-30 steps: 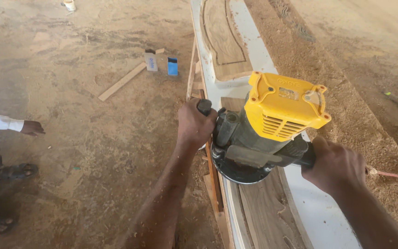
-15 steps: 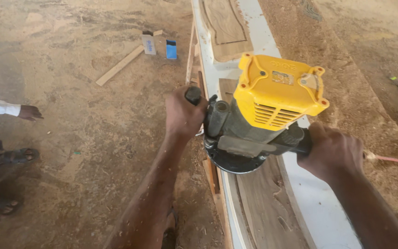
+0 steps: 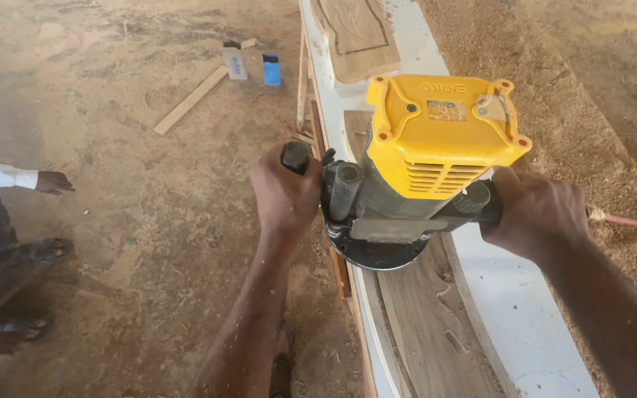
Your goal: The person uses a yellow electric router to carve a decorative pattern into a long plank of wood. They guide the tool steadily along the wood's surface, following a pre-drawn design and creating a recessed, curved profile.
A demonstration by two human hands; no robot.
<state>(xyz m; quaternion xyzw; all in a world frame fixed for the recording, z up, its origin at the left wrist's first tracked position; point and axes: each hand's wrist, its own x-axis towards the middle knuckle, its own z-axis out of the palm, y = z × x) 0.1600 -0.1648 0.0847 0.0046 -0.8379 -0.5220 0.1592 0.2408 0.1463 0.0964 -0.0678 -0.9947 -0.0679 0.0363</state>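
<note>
Both hands are closed on the side handles of a wood router: my left hand wraps the black knob on its left, my right hand grips the handle on its right. Neither hand holds anything else.

Surface: a long, narrow white surface runs away from me, with a dark wooden board lying along it. Another carved wooden panel lies at its far end. Sawdust lies thick on the ground to the right, where a red cord trails off past my right wrist. To the left is a sandy dirt floor scattered with shavings. On it lie a loose wooden slat, a small grey box and a small blue box. At the left edge, another person's hand shows from a white sleeve, with sandalled feet below.

Router: yellow vented top cap, dark grey body, round black base. The base sits flat on the near end of the wooden board, at the left edge of the surface.

Change: compared with half a second ago, the router sits slightly further along the board, and my grip on both handles is unchanged. The other person's hand remains at the left edge.
</note>
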